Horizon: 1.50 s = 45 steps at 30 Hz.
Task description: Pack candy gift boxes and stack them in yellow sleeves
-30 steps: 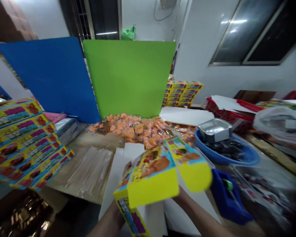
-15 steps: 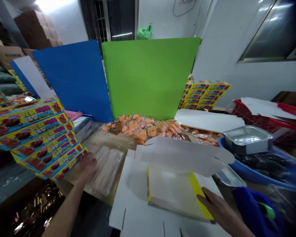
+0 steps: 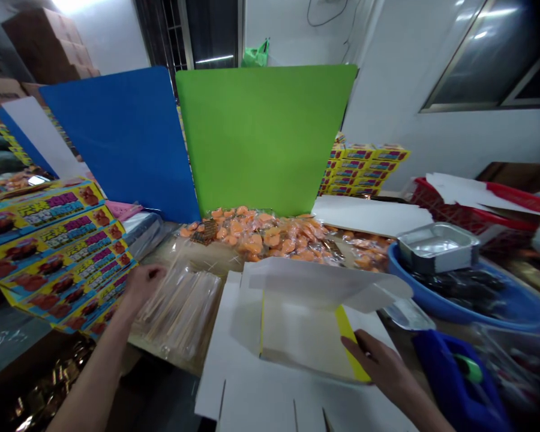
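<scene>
My left hand (image 3: pixel 144 285) hovers with fingers loosely curled at the near edge of a pile of thin wooden sticks in clear plastic sleeves (image 3: pixel 182 309), and I cannot tell if it touches them. An opened carton (image 3: pixel 308 333) lies on a white cardboard sheet (image 3: pixel 252 402), its white inside facing up and its flaps spread. Only a strip of its yellow printed side (image 3: pixel 351 345) shows. My right hand (image 3: pixel 372 360) rests against that yellow edge with its fingers extended, not gripping.
Printed yellow boxes (image 3: pixel 58 252) lie in rows at the left. Orange sweets in bags (image 3: pixel 261 237) sit before a green board (image 3: pixel 261 138). At the right are a blue basin (image 3: pixel 459 306) holding a foil tray (image 3: pixel 437 246), a blue tape dispenser (image 3: pixel 454 378) and a red crate (image 3: pixel 459 207).
The yellow carton, held up in both hands a second ago, now lies open on the sheet. My left hand has moved left to the sticks, and my right hand stays at the carton's edge.
</scene>
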Available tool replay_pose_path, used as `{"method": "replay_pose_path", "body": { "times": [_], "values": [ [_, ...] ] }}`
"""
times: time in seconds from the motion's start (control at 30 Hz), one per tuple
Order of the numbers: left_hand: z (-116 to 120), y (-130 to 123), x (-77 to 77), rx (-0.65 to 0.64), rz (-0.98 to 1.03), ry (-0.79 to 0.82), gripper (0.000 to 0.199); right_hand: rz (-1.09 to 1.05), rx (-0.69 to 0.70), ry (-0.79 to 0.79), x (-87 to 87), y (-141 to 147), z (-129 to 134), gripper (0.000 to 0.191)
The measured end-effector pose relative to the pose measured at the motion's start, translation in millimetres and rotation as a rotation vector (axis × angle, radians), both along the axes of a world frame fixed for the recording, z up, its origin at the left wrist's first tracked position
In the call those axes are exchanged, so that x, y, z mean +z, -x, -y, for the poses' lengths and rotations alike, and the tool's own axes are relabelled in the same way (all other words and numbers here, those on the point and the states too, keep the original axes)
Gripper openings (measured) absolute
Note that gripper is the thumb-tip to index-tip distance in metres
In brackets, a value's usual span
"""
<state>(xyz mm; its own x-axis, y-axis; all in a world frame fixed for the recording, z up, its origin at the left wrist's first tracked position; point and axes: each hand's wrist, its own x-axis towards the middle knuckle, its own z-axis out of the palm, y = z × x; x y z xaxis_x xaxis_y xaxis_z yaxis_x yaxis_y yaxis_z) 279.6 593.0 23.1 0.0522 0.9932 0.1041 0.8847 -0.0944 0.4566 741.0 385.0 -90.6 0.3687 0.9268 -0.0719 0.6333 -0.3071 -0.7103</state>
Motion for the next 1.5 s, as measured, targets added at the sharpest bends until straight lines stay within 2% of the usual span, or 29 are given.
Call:
{"method": "replay_pose_path", "body": {
  "times": [0.07, 0.17, 0.23, 0.3, 0.4, 0.47, 0.53, 0.57, 0.63, 0.73, 0.8, 0.87, 0.97, 1.03, 1.1, 1.2, 1.27, 1.33, 1.4, 1.5],
  "values": [
    [16.0, -16.5, 11.6, -0.195, 0.138, 0.06, 0.034, 0.059, 0.004, -0.034, 5.3, 3.4, -0.7, 0.038],
    [39.5, -60.9, 26.8, -0.502, 0.309, 0.151, 0.03, 0.064, 0.003, -0.032, 14.5, 9.0, -2.3, 0.038],
    [51.4, -98.0, 33.6, -0.623, 0.316, 0.148, 0.026, 0.06, 0.0, -0.025, 17.8, 11.0, -2.7, 0.037],
    [58.6, -132.9, 35.5, -0.689, 0.293, 0.117, 0.024, 0.063, -0.001, -0.014, 18.8, 11.4, -1.0, 0.037],
    [63.2, -167.5, 28.5, -0.663, 0.367, 0.069, 0.021, 0.141, -0.07, -0.097, 23.6, 14.3, 4.1, 0.031],
    [66.9, -175.9, 19.3, -0.563, 0.544, 0.09, 0.018, 0.211, -0.141, -0.261, 34.8, 23.5, 5.8, 0.026],
    [75.3, -176.7, 9.1, -0.442, 0.802, 0.166, 0.016, 0.145, -0.129, -0.41, 52.6, 41.8, 3.0, 0.024],
    [81.7, -176.0, 4.2, -0.391, 0.928, 0.213, 0.017, 0.038, -0.077, -0.439, 62.6, 54.2, -0.4, 0.023],
    [98.0, -174.9, -4.4, -0.317, 1.116, 0.289, 0.019, -0.279, 0.073, -0.378, 80.6, 83.3, -10.5, 0.022],
    [122.9, -174.6, -14.2, -0.302, 1.172, 0.345, 0.017, -0.718, 0.281, -0.251, 96.6, 124.4, -27.7, 0.016],
    [132.9, -172.6, -18.9, -0.329, 1.136, 0.353, 0.016, -0.789, 0.348, -0.256, 101.9, 140.5, -36.0, 0.009],
    [134.9, -168.7, -22.7, -0.351, 1.097, 0.36, 0.02, -0.655, 0.367, -0.335, 106.7, 143.9, -40.5, 0.012],
    [127.4, -162.7, -28.2, -0.366, 1.045, 0.359, 0.034, -0.296, 0.397, -0.538, 112.4, 128.7, -43.7, 0.016],
    [119.6, -160.2, -33.6, -0.379, 0.941, 0.331, 0.034, -0.105, 0.412, -0.591, 110.2, 110.6, -46.5, 0.02],
    [110.3, -158.1, -41.1, -0.387, 0.797, 0.277, 0.03, 0.028, 0.377, -0.477, 99.8, 91.6, -50.7, 0.019],
    [90.2, -154.3, -53.2, -0.346, 0.686, 0.195, 0.032, 0.224, 0.322, -0.101, 72.2, 70.7, -55.7, 0.015],
    [70.2, -150.9, -58.4, -0.288, 0.673, 0.157, 0.033, 0.349, 0.36, 0.093, 51.6, 64.9, -56.2, 0.017],
    [43.3, -146.8, -58.8, -0.217, 0.622, 0.105, 0.033, 0.428, 0.421, 0.157, 34.2, 64.7, -55.1, 0.02],
    [9.8, -142.0, -53.7, -0.134, 0.55, 0.045, 0.033, 0.435, 0.465, 0.144, 22.1, 67.2, -53.7, 0.021],
    [-44.1, -137.2, -37.8, -0.025, 0.462, -0.026, 0.034, 0.364, 0.499, 0.129, 14.9, 69.9, -50.9, 0.02]
  ]
}}
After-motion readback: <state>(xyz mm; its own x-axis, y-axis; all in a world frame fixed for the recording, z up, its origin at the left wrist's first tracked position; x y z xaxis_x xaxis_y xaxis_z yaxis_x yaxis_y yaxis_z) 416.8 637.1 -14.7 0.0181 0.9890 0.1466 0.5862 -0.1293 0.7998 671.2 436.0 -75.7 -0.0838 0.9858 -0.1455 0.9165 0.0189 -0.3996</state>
